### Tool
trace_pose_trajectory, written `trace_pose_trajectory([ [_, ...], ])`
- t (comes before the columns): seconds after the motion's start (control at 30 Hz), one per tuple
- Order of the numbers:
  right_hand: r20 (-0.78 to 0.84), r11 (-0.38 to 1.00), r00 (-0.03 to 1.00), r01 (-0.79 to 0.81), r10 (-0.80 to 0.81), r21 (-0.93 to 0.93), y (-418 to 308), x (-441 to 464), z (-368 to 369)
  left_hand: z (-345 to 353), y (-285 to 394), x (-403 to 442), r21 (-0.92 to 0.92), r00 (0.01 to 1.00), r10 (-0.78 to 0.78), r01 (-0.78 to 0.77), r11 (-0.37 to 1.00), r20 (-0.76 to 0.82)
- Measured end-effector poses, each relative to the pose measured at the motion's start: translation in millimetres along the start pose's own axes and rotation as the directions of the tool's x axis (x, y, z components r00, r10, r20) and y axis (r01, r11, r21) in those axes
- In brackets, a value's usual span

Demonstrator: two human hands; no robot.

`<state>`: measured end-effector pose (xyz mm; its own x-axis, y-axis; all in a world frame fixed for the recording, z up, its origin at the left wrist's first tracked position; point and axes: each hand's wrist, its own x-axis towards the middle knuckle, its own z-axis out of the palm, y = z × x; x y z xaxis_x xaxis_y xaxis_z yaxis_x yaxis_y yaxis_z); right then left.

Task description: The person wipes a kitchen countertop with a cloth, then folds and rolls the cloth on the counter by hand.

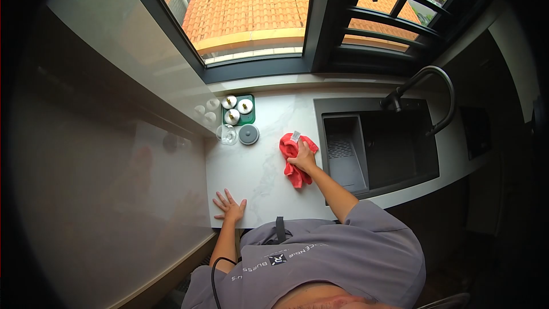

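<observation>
My right hand [304, 158] is closed on a bunched red cloth [291, 147] that lies on the white marbled countertop [266, 177], just left of the sink. A pale tag sticks up from the cloth's far edge. Fingers spread, my left hand [231, 207] rests flat on the counter near its front left corner and holds nothing. Beyond it, toward the window, stand a grey round lidded container [249, 134] and a clear glass item [228, 135]. A green tray [248, 118] behind them bears several jars with white lids and gold knobs [245, 106].
The dark sink [400, 149] has a grey ribbed basin insert [345, 163] on its left side. A tall curved black faucet [449, 94] rises at its back right. A glossy cabinet panel [131, 154] bounds the counter on the left, and a dark-framed window [311, 63] stands behind.
</observation>
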<state>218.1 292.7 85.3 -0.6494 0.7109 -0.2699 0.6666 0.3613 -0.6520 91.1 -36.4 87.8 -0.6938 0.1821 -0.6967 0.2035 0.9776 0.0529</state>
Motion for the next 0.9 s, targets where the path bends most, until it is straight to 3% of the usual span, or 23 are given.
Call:
trace_pose_trajectory([
  [0.13, 0.182, 0.904, 0.966, 0.091, -0.182, 0.418, -18.8, -62.1, 92.9, -0.9, 0.2, -0.7, 0.01, 1.0, 0.0, 0.0, 1.0, 0.0],
  [0.2, 0.203, 0.885, 0.954, 0.109, -0.222, 0.453, -35.7, -94.8, 126.4, -12.2, 10.1, -11.4, 0.11, 1.0, -0.017, 0.018, 0.994, -0.016],
  [0.23, 0.215, 0.814, 0.949, 0.068, -0.232, 0.576, -49.6, -108.9, 124.2, -11.8, 7.5, -4.7, 0.113, 1.0, -0.009, 0.011, 0.993, -0.023],
  [0.3, 0.23, 0.783, 0.936, 0.07, -0.266, 0.619, -58.6, -110.8, 123.0, -8.7, 0.7, 20.4, -0.098, 0.987, 0.16, -0.157, 0.983, 0.018],
  [0.33, 0.21, 0.78, 0.943, 0.076, -0.259, 0.622, -60.3, -113.6, 127.6, -18.2, 14.8, 5.1, -0.251, 0.977, 0.208, -0.212, 0.945, -0.043],
  [0.4, 0.394, 0.9, 0.905, -0.032, -0.158, 0.434, -60.4, -114.7, 132.0, -16.7, 57.3, -38.3, -0.255, 0.972, 0.217, -0.233, 0.939, -0.087],
  [0.47, 0.595, 0.758, 0.754, -0.208, -0.279, 0.618, -57.6, -119.7, 102.1, -4.2, 82.1, -50.4, -0.276, 0.968, 0.216, -0.243, 0.93, -0.125],
  [0.53, 0.55, 0.705, 0.728, -0.131, -0.409, 0.698, -40.9, -116.0, 88.5, 7.1, 94.2, -40.0, -0.279, 0.946, 0.12, -0.207, 0.938, -0.3],
  [0.6, 0.638, 0.573, 0.625, -0.346, -0.449, 0.743, -9.8, -107.4, 57.1, 3.2, 90.1, -33.8, -0.229, 0.922, 0.196, -0.281, 0.932, -0.334],
  [0.67, 0.723, 0.713, 0.612, -0.347, -0.321, 0.609, 27.9, -101.5, 28.1, 8.0, 87.5, -37.3, -0.113, 0.852, 0.278, -0.361, 0.926, -0.444],
  [0.7, 0.737, 0.726, 0.661, -0.438, -0.14, 0.531, 35.6, -112.3, 3.4, 8.9, 84.7, -35.3, -0.109, 0.851, 0.284, -0.365, 0.924, -0.441],
  [0.8, 0.683, 0.659, 0.722, -0.567, 0.109, 0.495, 95.3, -135.0, -31.0, -1.8, 67.0, -18.3, 0.093, 0.739, 0.424, -0.445, 0.891, -0.523],
  [0.9, 0.642, 0.63, 0.715, -0.64, 0.277, 0.441, 157.8, -169.2, -58.8, -32.9, 42.0, 16.4, 0.06, 0.701, 0.272, -0.311, 0.948, -0.66],
])
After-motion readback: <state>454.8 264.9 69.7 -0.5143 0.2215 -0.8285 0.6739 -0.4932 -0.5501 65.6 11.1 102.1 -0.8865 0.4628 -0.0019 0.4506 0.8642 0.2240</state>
